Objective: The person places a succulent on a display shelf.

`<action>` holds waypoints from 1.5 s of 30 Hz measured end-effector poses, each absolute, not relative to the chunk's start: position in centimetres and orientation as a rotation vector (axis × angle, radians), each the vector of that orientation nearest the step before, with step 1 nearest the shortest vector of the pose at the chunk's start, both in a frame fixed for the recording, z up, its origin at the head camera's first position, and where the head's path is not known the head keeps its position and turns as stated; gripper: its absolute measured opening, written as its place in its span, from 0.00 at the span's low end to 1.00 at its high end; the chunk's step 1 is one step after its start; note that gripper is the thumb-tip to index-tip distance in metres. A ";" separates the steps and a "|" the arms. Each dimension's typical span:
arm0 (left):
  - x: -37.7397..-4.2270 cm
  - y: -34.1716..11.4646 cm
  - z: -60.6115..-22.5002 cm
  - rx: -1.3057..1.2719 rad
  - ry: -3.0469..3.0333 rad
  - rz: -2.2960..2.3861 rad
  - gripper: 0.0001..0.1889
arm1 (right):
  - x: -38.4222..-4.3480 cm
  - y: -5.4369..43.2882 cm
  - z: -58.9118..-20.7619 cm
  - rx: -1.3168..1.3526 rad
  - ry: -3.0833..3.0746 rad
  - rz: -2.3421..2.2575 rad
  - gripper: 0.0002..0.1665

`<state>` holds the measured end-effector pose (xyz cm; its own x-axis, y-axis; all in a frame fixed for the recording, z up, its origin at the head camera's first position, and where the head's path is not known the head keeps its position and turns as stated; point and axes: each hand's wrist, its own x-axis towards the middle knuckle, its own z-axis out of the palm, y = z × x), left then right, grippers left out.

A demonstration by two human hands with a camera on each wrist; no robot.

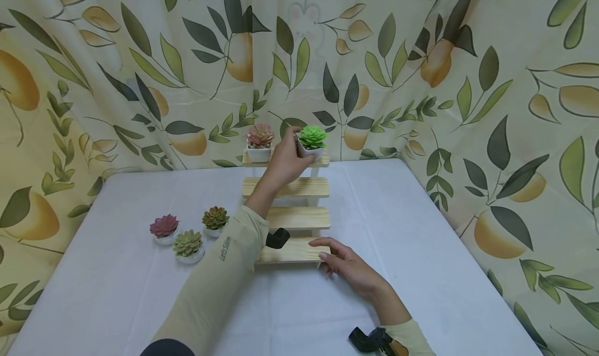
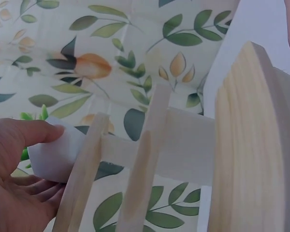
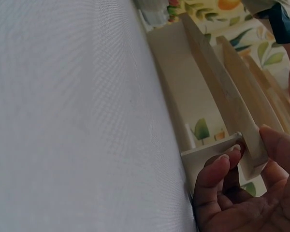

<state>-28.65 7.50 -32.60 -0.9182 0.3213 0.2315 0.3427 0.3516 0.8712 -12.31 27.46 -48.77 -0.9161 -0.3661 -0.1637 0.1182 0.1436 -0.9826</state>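
Observation:
My left hand (image 1: 289,161) grips a white pot with a bright green artificial succulent (image 1: 312,136) at the right end of the top step. In the left wrist view, thumb and fingers wrap the white pot (image 2: 55,150) close beside the top board. A pink succulent in a white pot (image 1: 259,140) stands on the left end of that step. The tiered wooden stand (image 1: 299,218) has pale boards on white supports. My right hand (image 1: 351,268) pinches the right end of the bottom board (image 3: 232,104), thumb above and fingers curled beneath.
Left of the stand, three potted succulents sit on the white-covered table (image 1: 126,273): a dark pink one (image 1: 164,226), a pale green one (image 1: 187,243) and a reddish-green one (image 1: 215,218). A leaf-and-fruit patterned curtain (image 1: 374,75) hangs behind the table.

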 end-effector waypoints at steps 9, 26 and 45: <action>-27.8 7.4 -33.8 -0.621 -2.484 -1.731 0.44 | -12.5 27.4 -48.9 -0.233 2.069 -1.824 0.22; -24.9 6.6 -34.7 -0.613 -2.496 -1.500 0.42 | -12.4 27.5 -48.8 -0.243 2.064 -1.826 0.23; -23.3 4.6 -36.1 -0.703 -2.314 -1.374 0.27 | -12.4 27.3 -48.5 -0.218 2.056 -1.828 0.23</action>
